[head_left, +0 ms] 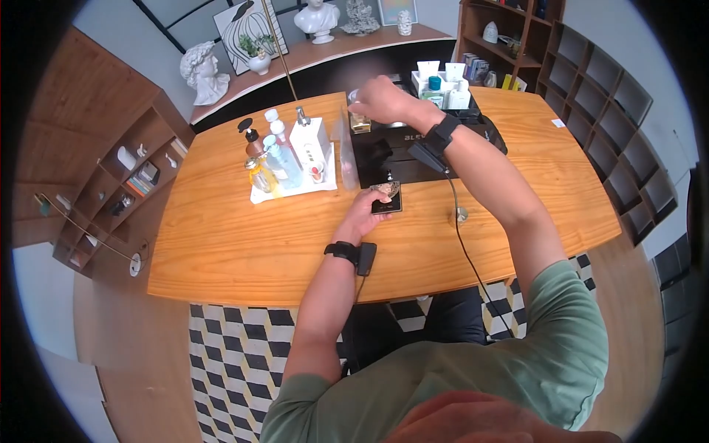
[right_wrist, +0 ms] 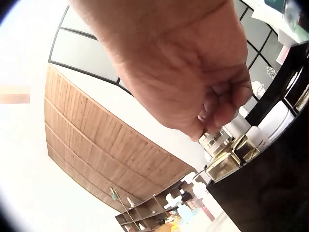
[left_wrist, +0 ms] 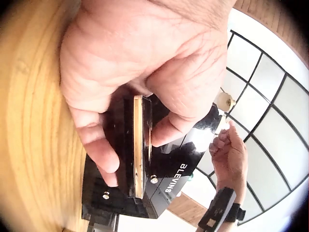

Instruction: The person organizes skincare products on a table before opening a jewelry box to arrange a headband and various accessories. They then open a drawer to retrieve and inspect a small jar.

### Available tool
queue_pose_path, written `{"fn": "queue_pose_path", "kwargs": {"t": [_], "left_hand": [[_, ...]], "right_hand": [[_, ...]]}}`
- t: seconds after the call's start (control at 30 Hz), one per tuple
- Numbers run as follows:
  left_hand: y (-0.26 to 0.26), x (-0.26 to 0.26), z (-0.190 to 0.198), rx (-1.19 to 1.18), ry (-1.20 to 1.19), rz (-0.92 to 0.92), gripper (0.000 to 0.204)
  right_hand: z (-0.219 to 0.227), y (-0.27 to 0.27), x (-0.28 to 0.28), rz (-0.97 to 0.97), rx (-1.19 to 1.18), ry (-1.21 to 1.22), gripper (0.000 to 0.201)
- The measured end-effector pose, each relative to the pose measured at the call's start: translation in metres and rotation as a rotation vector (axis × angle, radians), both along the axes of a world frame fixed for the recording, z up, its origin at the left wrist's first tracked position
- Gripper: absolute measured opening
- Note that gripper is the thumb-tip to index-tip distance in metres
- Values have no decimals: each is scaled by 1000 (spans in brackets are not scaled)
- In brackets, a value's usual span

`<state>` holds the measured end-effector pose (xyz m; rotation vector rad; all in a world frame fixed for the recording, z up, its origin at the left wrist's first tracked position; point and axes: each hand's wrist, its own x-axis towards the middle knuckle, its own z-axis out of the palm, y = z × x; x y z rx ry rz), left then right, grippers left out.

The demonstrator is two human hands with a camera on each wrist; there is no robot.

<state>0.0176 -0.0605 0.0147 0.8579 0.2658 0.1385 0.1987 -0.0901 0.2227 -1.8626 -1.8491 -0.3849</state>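
Observation:
My left hand [head_left: 362, 212] holds a flat black square compact [left_wrist: 138, 145] with a gold rim, thumb on its face and fingers behind. A gold emblem shows on the compact's face in the head view. It stands close to the front of a glossy black organizer box [head_left: 413, 153] lettered BLEVINS. My right hand [head_left: 384, 100] reaches over the box's back left part. In the right wrist view its fingers are curled down at the top of a small gold-and-silver banded container [right_wrist: 216, 143]. Gold-capped bottles [right_wrist: 224, 167] stand beside that container; the palm hides part of it.
A white tray [head_left: 295, 193] with several pump bottles and perfumes stands left of the box, near a clear upright panel [head_left: 346, 151]. White tubes and bottles [head_left: 443, 85] fill the box's back right. A small metallic jar [head_left: 461, 215] sits to the right; a cable [head_left: 465, 247] hangs from the right wrist.

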Motion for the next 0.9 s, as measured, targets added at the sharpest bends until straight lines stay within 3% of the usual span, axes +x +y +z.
{"fn": "queue_pose_path", "kwargs": {"t": [0.13,0.2,0.33,0.37,0.5,0.6,0.73,0.83,0.9], "left_hand": [[4,0,-1,12,-11,-62,21],[3,0,0,13,4,-50,21],[4,1,-3,17,-4,-62,21],[5,2,-4,16,-8,-62,21],[5,2,-4,17,-18,-69,21],[3,1,-3,12,-12,-63,22],[-2,1,4,11,39,-8,21],[-3,-1,4,5,31,10,22],[3,2,-3,30,15,-58,15]], "right_hand": [[8,-6,3,-39,-76,31,38],[12,-2,9,-111,137,97,41],[19,-1,22,-133,160,92,21],[14,10,33,-109,44,-16,29],[20,9,23,20,-180,58,49],[14,19,32,36,-282,35,36],[2,33,45,7,-241,-77,33],[3,27,45,-126,-263,-106,28],[15,10,41,-231,-420,-65,36]]}}
